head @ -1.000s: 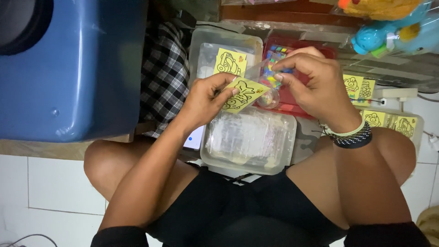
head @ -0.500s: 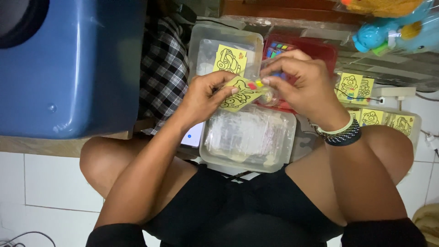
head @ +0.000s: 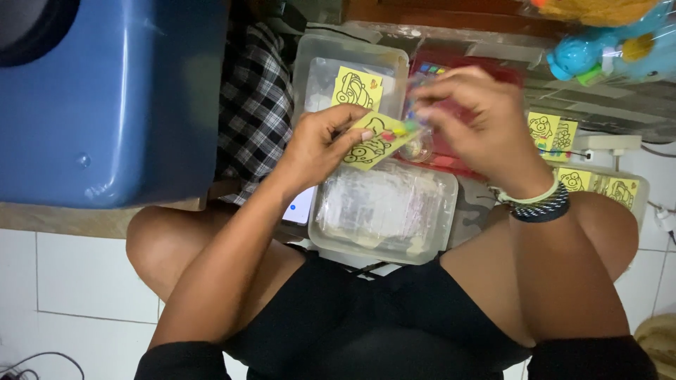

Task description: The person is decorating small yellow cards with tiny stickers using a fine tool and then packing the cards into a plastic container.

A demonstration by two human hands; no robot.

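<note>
My left hand (head: 320, 144) pinches a small yellow card with a black line drawing (head: 373, 143), held over two clear plastic boxes. My right hand (head: 475, 119), blurred by motion, holds small coloured pieces at the card's right edge (head: 401, 129). Its wrist wears a pale band and a dark braided band (head: 539, 204). Below the card lies a clear lidded box of clear packets (head: 384, 211). Behind it an open clear box (head: 350, 67) holds another yellow drawing card (head: 357, 88).
A big blue plastic tub (head: 105, 98) fills the left. Checked cloth (head: 250, 105) lies beside it. A red tray (head: 458, 63) sits behind my right hand. More yellow cards (head: 553, 134) lie in boxes at right, near a blue toy (head: 598, 53). My bare knees frame the boxes.
The view has drifted slightly. My right hand has moved left onto the card's edge with the coloured pieces; my left hand keeps the card in about the same place.
</note>
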